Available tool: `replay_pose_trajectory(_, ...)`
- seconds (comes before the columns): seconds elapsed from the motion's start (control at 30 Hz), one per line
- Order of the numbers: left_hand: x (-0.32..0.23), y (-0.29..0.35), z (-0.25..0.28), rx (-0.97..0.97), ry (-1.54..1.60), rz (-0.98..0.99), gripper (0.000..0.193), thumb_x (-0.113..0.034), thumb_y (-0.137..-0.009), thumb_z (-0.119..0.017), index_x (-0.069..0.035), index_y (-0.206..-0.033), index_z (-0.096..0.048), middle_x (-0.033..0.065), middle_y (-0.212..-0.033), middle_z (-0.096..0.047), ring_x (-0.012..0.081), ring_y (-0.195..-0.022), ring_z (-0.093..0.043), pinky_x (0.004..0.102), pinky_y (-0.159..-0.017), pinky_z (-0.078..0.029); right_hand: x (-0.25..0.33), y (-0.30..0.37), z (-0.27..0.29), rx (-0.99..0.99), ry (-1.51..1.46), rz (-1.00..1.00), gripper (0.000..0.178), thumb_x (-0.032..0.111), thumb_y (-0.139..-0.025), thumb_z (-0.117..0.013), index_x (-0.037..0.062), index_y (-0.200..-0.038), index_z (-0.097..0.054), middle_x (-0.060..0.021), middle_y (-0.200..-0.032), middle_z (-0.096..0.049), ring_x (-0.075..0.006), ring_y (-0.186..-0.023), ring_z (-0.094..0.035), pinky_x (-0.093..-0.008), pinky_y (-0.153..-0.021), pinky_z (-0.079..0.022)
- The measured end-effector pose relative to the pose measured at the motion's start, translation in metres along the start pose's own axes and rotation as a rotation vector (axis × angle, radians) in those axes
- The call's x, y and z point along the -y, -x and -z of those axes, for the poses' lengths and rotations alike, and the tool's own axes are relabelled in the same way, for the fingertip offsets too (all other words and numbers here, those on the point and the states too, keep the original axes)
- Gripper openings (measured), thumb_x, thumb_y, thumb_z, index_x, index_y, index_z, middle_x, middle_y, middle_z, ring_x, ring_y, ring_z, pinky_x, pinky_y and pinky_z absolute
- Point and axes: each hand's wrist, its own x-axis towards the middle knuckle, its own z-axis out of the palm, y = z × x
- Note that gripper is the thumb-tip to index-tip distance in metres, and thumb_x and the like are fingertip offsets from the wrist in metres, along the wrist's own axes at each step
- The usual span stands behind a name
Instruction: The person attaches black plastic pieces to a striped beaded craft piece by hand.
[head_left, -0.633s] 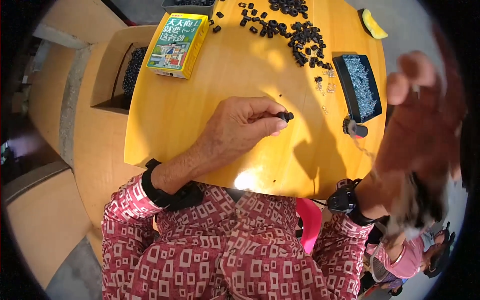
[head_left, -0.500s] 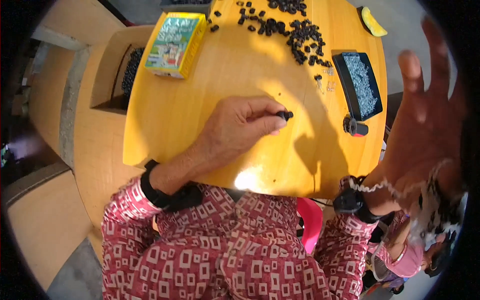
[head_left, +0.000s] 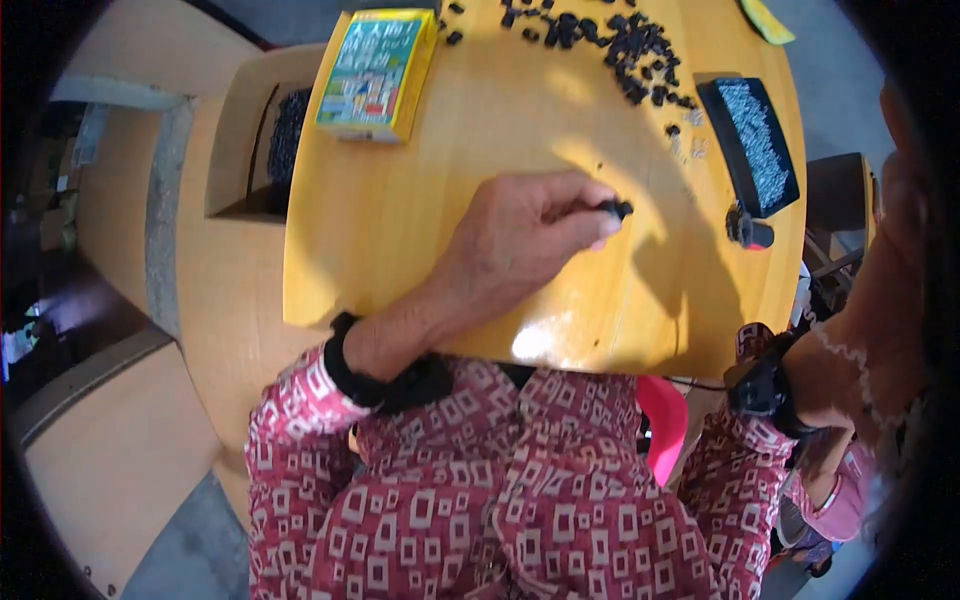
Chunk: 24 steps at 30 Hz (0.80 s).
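My left hand (head_left: 525, 225) is above the middle of the wooden table, its thumb and index finger pinched on a small black plastic part (head_left: 624, 210). Only the part's stubby end sticks out past the fingertips. My right hand (head_left: 890, 260) is raised at the right rim of the view, off the table, dark and partly cut off. One finger of it shows stretched upward, and I see nothing held in it. Nearest to it on the table is a small black and red device (head_left: 750, 232), lying below a black tray (head_left: 722, 130) of small silvery pieces (head_left: 757, 140).
Loose black parts (head_left: 640, 55) lie scattered at the far side, with a few small clear pieces (head_left: 699, 148) near them. A yellow and green box (head_left: 372, 80) stands far left. Beside the table is an open carton (head_left: 238, 150) holding black items. A yellow peel-like piece (head_left: 768, 20) lies far right.
The view has shifted, so the table sits farther up and right in it. My right hand has moved farther out past the right rim. My left hand keeps its pinch on the black part.
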Motion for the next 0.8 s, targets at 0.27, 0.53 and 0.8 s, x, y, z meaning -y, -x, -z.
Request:
replay_pose_trajectory(0.27,0.006,0.007,0.007,0.017,-0.08,-0.028,0.018,-0.011,-0.094,-0.065,0.002,-0.106,-0.067,0.0006,-0.092,-0.068,0.0058,-0.087,-0.061,0.0228,-0.081,-0.05,-0.028,0.014,-0.011,0.352,0.461,0.127,0.036,0.01,-0.075,-0.074,0.0028,-0.11,-0.07,-0.014,-0.11,-0.068,-0.028,-0.099,-0.065,-0.0354,-0.081,-0.05)
replay_pose_trajectory(0.53,0.008,0.009,0.002,0.049,-0.059,-0.04,0.015,-0.012,-0.094,-0.065,0.0,-0.102,-0.068,-0.0001,-0.089,-0.068,0.0055,-0.086,-0.061,0.023,-0.081,-0.05,-0.042,0.031,-0.023,0.483,0.52,0.122,0.045,-0.008,-0.063,-0.067,0.0009,-0.107,-0.07,-0.0115,-0.088,-0.064,-0.0287,-0.085,-0.064,-0.0365,-0.072,-0.053)
replay_pose_trajectory(0.8,-0.002,0.013,0.007,0.043,-0.166,-0.004,0.019,-0.017,-0.095,-0.064,0.001,-0.101,-0.068,-0.0003,-0.089,-0.068,0.0053,-0.086,-0.06,0.0232,-0.079,-0.049,-0.049,0.033,-0.026,0.466,0.566,0.176,0.038,-0.006,-0.064,-0.068,-0.001,-0.102,-0.066,-0.0128,-0.09,-0.062,-0.0303,-0.083,-0.063,-0.0378,-0.073,-0.053)
